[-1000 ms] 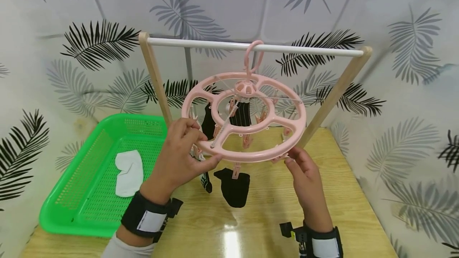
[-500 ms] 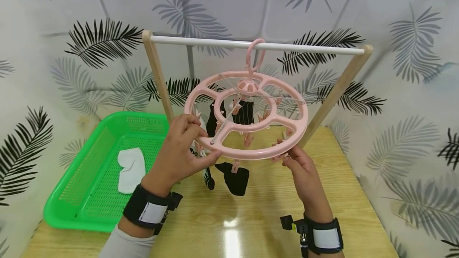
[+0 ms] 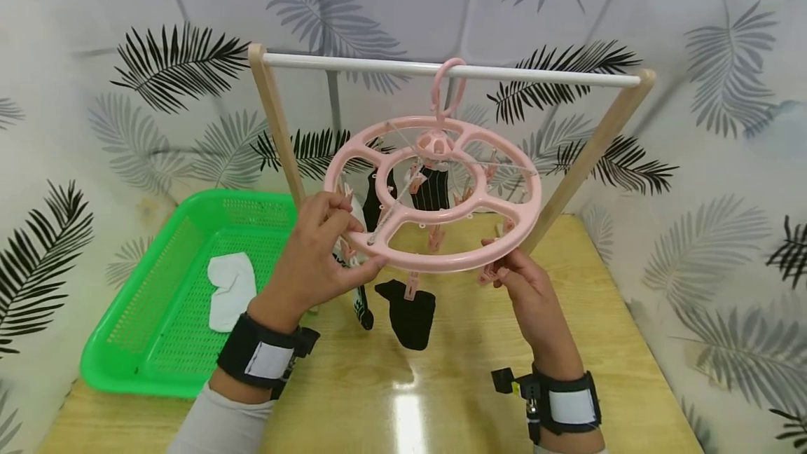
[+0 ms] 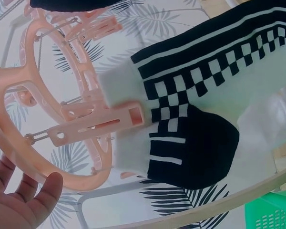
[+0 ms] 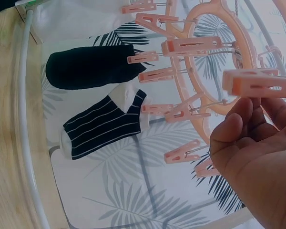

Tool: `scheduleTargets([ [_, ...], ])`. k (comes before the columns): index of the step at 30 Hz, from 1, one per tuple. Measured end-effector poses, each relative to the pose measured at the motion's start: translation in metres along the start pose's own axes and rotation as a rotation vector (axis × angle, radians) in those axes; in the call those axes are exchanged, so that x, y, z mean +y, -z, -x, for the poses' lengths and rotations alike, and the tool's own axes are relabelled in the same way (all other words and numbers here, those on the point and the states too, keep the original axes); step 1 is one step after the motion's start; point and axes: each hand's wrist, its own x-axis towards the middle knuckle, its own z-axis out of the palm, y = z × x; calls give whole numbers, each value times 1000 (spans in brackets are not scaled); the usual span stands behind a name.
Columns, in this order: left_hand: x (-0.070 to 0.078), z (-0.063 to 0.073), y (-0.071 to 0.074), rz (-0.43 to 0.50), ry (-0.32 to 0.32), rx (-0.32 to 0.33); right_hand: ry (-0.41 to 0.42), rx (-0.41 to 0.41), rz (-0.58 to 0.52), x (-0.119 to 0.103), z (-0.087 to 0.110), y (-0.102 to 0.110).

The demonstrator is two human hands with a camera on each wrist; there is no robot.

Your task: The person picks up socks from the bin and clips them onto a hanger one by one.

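Note:
A pink round clip hanger (image 3: pixel 441 263) hangs by its hook from a white rail. My left hand (image 3: pixel 309 254) grips its near left rim, fingers over it and thumb at the front edge. Close to that hand, a checkered black-and-white sock (image 4: pixel 181 95) is held in a pink clip (image 4: pixel 97 125). My right hand (image 3: pixel 536 293) is at the near right rim, its curled fingers pinching a pink clothespin (image 5: pixel 260 85) that holds no sock; its fingertips are partly hidden. A black sock (image 3: pixel 412 314) hangs at the front, and a striped sock (image 5: pixel 105 124) hangs farther back.
At the left, a green basket (image 3: pixel 101 363) holds a white sock (image 3: pixel 232 289). The white rail (image 3: pixel 353 65) rests on wooden posts above the wooden table (image 3: pixel 466 384). A leaf-patterned cloth stands behind. Several other clips dangle from the hanger.
The head view has shifted slightly. My left hand keeps its hold on the rim. My right hand's fingers have moved a little inward under the rim, closer round the clothespin.

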Motion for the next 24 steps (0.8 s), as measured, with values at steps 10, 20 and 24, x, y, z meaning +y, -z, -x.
scheduleTargets([
  [10,-4,-3,2,21,-1,-11,-14,18,6,1,1,1],
  [20,-10,-5,4,61,-7,-39,19,8,-48,3,5,-2],
  [24,-11,-6,4,64,0,-47,14,28,-24,2,6,-4],
])
